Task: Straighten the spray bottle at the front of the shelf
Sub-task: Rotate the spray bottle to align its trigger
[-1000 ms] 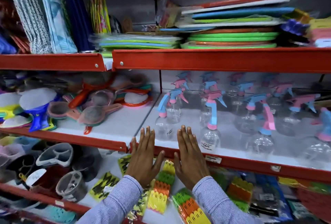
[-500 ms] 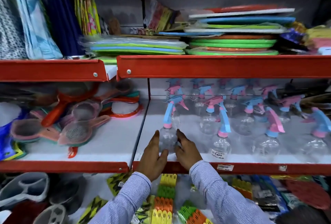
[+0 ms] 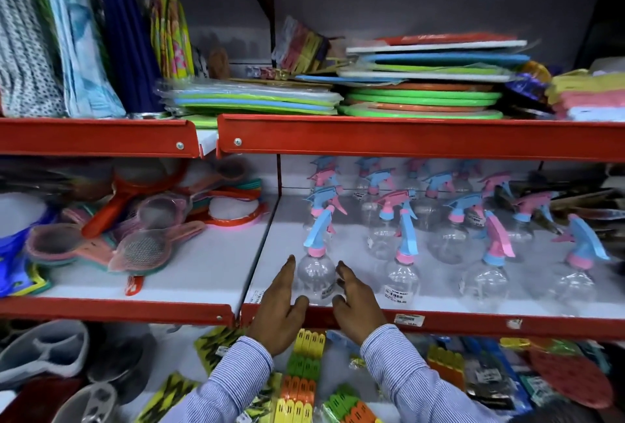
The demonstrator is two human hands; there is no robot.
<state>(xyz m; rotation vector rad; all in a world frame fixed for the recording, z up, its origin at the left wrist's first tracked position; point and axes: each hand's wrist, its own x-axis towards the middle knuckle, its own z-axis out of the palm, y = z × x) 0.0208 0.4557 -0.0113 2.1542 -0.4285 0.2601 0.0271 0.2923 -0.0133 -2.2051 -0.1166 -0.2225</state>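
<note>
The front spray bottle (image 3: 316, 276) has a clear round body, a pink collar and a blue trigger head. It stands upright at the front left corner of the white shelf with a red rim (image 3: 473, 321). My left hand (image 3: 279, 307) presses against its left side, with the thumb curled in front of its base. My right hand (image 3: 355, 304) cups its right side, fingers bent against the plastic. The bottle sits clasped between both hands.
Several more clear spray bottles (image 3: 402, 274) with pink and blue heads stand in rows to the right and behind. Strainers (image 3: 145, 246) lie on the left shelf section. Clothes pegs (image 3: 304, 375) hang below. The upper shelf's red rim (image 3: 406, 137) runs close overhead.
One second ago both hands were flat below the shelf edge. They rose to the front bottle and closed around it, and now sit lower around its body.
</note>
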